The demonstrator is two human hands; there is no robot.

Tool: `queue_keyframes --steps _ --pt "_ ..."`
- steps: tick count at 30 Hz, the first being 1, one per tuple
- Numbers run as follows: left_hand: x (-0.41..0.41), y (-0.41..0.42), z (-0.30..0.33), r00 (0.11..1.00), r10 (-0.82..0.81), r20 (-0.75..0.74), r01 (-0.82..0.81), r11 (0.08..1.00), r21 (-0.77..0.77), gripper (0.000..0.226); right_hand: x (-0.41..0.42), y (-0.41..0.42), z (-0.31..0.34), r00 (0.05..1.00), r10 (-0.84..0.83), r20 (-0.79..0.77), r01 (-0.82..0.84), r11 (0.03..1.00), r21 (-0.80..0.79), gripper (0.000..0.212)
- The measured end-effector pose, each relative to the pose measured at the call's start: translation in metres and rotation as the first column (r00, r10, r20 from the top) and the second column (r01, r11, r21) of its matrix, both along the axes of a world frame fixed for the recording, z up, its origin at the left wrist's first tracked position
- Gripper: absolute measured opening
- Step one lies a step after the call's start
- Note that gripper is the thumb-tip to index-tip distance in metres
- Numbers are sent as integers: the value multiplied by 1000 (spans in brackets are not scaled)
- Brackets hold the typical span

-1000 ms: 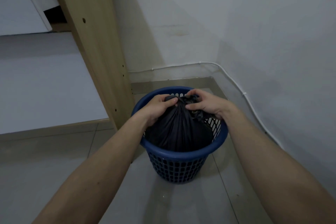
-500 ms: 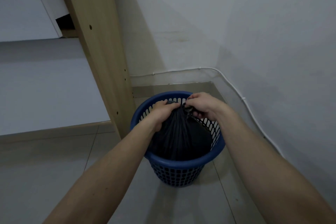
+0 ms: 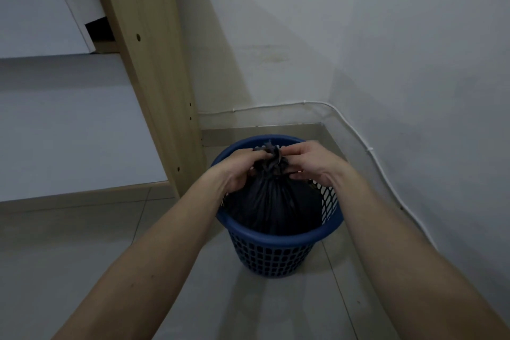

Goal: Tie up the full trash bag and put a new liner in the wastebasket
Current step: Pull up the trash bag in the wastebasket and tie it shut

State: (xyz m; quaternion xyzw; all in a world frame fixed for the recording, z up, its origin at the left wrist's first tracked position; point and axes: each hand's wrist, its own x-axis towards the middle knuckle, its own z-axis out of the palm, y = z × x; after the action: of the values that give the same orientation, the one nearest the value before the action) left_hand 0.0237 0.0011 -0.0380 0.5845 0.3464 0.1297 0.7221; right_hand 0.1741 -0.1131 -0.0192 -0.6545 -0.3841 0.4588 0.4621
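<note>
Bag (image 3: pixel 271 201) in basket (image 3: pixel 278 237) mid-frame, soft, crinkly, probably light; left hand (image 3: pixel 240 171) and right hand (image 3: pixel 309 163) both pinch its bunched neck, best hold.

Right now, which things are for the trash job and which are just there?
For the job: black trash bag, blue wastebasket, left hand, right hand, both gripping the bag's gathered top.

Just there: wooden post, white cable along the wall, tiled floor.
</note>
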Motion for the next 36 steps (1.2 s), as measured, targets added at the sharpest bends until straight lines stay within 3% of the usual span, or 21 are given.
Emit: queue_keyframes --steps 3,5,8,10,14,17,19,22,27,31,33,36 --pt "-4 -1 1 999 -23 34 22 999 40 14 3 4 -4 935 -47 352 13 995 97 15" --pt "-7 1 2 996 -76 45 72 995 72 16 5 7 -10 879 -86 468 9 986 165 35" --pt "-10 3 5 992 -120 40 114 986 124 17 4 11 -20 870 32 493 -112 985 134 64" --pt "-12 5 6 993 -110 35 104 985 139 16 0 13 -25 855 111 506 -193 975 112 55" --pt "-12 5 0 997 -83 5 81 981 179 14 -6 12 -26 780 43 625 -140 984 108 38" --pt "-15 6 2 989 35 143 -36 999 2 17 -5 13 -29 784 -5 621 -110 983 147 19" --pt "-17 12 3 978 72 195 -57 995 -80 30 -6 15 -30 764 -32 645 -86 985 151 10" --pt "-16 14 0 988 -3 152 -1 1000 26 29 -14 17 -32 728 -141 671 -16 975 221 6" --pt "-12 8 -6 996 -78 50 65 975 215 13 -25 19 -39 647 -305 699 88 940 329 21" --pt "-11 8 -11 997 -75 -31 81 896 436 18 -26 23 -40 705 -310 638 130 940 314 21" --pt "-10 8 -12 997 -70 -38 80 863 500 20 -15 25 -37 792 -220 569 117 970 213 17" --pt "-7 10 -13 998 -43 -41 59 790 610 19 1 24 -29 937 -86 340 43 990 131 11"
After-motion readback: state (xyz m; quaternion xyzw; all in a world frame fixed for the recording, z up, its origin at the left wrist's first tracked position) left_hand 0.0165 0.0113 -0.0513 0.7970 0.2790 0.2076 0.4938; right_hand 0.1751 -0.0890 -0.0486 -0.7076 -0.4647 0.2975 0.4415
